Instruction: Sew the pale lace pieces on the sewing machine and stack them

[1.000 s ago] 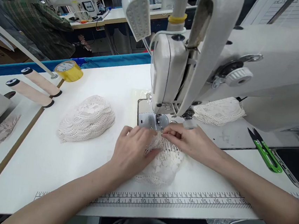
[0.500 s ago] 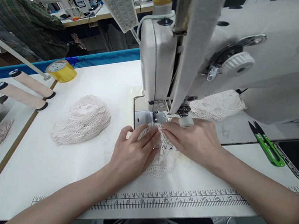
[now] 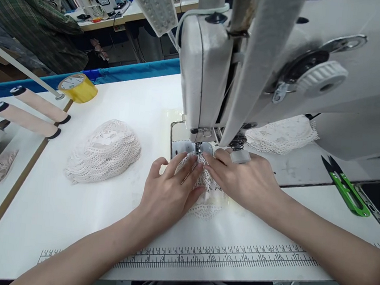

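Observation:
A piece of white lace (image 3: 205,197) lies on the white table under both my hands, its far edge at the needle plate (image 3: 180,147) of the white sewing machine (image 3: 210,72). My left hand (image 3: 170,192) lies flat on the lace, fingers stretched toward the presser foot. My right hand (image 3: 243,179) also presses flat on the lace, fingertips beside the needle and a white band on one finger.
A heap of white lace pieces (image 3: 103,151) sits to the left, another pile (image 3: 281,134) behind the machine arm. Green thread snips (image 3: 347,188) lie at the right. Yellow tape roll (image 3: 77,87) and two thread cones (image 3: 28,111) stand far left. A person in a striped shirt (image 3: 36,29) works behind.
Both hands have pushed the lace forward toward the needle. The left hand's fingers have straightened out flat on it, and less lace shows in front of the hands.

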`<state>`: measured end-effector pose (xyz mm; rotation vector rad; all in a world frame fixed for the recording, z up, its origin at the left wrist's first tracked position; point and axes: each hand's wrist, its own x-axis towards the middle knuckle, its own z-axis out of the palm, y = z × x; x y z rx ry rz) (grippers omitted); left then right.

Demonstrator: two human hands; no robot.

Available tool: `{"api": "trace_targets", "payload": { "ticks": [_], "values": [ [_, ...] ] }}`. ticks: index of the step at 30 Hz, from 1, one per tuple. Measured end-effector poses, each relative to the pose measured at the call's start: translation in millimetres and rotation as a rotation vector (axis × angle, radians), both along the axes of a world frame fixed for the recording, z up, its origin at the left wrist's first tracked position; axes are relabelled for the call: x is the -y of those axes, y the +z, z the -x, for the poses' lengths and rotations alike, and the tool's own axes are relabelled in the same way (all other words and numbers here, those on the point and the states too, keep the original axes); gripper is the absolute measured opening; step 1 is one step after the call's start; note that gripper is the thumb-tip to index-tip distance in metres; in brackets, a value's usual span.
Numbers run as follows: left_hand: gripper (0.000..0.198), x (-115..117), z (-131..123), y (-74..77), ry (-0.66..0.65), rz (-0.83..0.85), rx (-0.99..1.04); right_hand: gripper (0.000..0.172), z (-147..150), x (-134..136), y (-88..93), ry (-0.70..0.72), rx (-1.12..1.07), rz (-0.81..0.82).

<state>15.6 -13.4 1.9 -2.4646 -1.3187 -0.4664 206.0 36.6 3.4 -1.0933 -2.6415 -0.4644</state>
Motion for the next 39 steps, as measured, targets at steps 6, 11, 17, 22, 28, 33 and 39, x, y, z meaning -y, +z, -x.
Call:
{"api": "trace_targets", "payload": {
  "ticks": [6,11,17,22,28,33,39],
  "values": [
    [0.033,0.9,-1.4,-0.9,0.023,0.000,-0.015,0.028,-0.9,-0.8,-1.2,-0.019,0.034,0.005],
    [0.034,1.4,-1.2,-1.0,0.036,0.006,-0.020,0.028,-0.9,-0.9,-0.2,-0.028,0.018,0.007],
    [0.033,2.9,-0.6,-2.2,0.062,0.004,-0.020,0.030,0.4,-0.3,1.7,-0.062,0.100,-0.003],
    [0.035,2.6,0.2,-2.6,0.079,0.017,-0.030,0.033,0.2,-0.5,1.7,-0.084,0.134,-0.009],
    [0.036,-1.5,1.6,-3.1,0.079,0.033,-0.021,0.032,-0.8,-2.5,0.8,-0.072,0.122,-0.049],
    [0.039,-3.1,2.3,-5.3,0.082,0.048,0.002,0.032,-0.9,-4.3,0.6,-0.078,0.109,-0.049],
    [0.031,1.1,6.7,4.6,0.007,0.017,0.046,0.025,-6.5,-3.2,18.1,-0.055,-0.014,0.123]
  ]
}}
